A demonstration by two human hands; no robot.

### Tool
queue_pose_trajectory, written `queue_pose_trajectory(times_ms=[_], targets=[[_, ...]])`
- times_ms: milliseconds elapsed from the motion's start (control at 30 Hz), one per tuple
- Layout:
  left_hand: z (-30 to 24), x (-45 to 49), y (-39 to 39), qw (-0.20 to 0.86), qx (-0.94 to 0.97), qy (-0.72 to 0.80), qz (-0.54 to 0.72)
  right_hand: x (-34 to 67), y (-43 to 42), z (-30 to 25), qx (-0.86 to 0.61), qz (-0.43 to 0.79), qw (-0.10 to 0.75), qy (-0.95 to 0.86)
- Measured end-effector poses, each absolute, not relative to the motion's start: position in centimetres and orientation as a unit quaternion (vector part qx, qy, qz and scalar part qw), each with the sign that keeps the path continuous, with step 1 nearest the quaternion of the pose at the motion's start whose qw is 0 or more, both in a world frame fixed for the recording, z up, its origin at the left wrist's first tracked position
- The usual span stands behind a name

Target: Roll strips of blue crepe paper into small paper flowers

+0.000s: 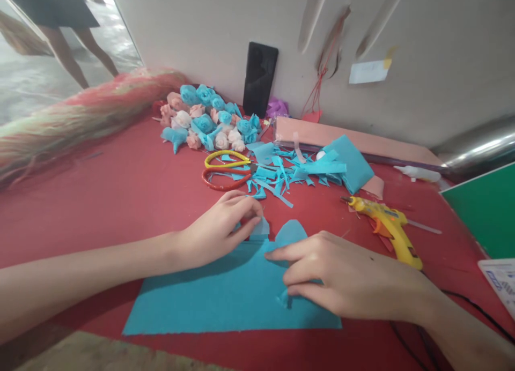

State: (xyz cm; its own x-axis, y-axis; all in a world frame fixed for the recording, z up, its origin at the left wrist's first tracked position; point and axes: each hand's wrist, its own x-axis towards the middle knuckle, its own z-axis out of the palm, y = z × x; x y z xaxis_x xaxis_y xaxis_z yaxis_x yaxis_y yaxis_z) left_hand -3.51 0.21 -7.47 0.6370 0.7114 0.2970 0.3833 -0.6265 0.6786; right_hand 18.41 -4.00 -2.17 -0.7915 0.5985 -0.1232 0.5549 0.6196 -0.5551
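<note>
A large blue crepe paper sheet [209, 301] lies flat on the red tabletop. At its far edge my left hand [221, 221] has its fingers curled and pinched on a light blue paper petal [260, 229]. My right hand [322, 274] is palm down over the sheet, its index finger stretched towards the left hand. A small twisted piece of blue paper [284, 298] pokes out from under its bent lower fingers; the thumb is hidden. Another rounded blue petal [292, 232] lies just beyond the right index finger.
Red-and-yellow-handled scissors [227, 171] lie among blue paper scraps [277, 170]. Paper roses [205, 121] are heaped at the back left, beside a leaning black phone [259, 79]. A yellow glue gun [388, 229] with a cord lies right. Someone's legs [76, 52] show top left.
</note>
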Motion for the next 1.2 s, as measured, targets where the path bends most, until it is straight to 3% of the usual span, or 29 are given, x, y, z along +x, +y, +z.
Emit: queue_pose_trajectory(times_ms=[233,433,567,900,1067,1200], targets=[[-4.8,-3.4,0.0,0.343,0.811,0.315,0.355,18.9,-3.0,-2.0,-0.25,0.278,0.429,-0.822],[-0.8,-1.1,-0.5,0.385,0.749,0.27,0.466,19.3,-2.6,-3.0,-0.272,0.372,0.566,-0.684],[0.7,0.3,-0.2,0.353,0.727,0.239,0.539,19.2,-2.6,-3.0,-0.293,0.408,0.584,-0.638],[0.4,0.6,-0.2,0.28,0.764,0.206,0.544,18.7,-3.4,-2.7,-0.347,0.392,0.584,-0.62],[0.3,0.7,-0.2,0.264,0.773,0.206,0.538,18.2,-3.8,-2.1,-0.354,0.44,0.595,-0.571],[0.3,0.2,0.2,0.112,0.813,0.171,0.545,17.7,-4.1,-1.5,-0.349,0.551,0.598,-0.466]])
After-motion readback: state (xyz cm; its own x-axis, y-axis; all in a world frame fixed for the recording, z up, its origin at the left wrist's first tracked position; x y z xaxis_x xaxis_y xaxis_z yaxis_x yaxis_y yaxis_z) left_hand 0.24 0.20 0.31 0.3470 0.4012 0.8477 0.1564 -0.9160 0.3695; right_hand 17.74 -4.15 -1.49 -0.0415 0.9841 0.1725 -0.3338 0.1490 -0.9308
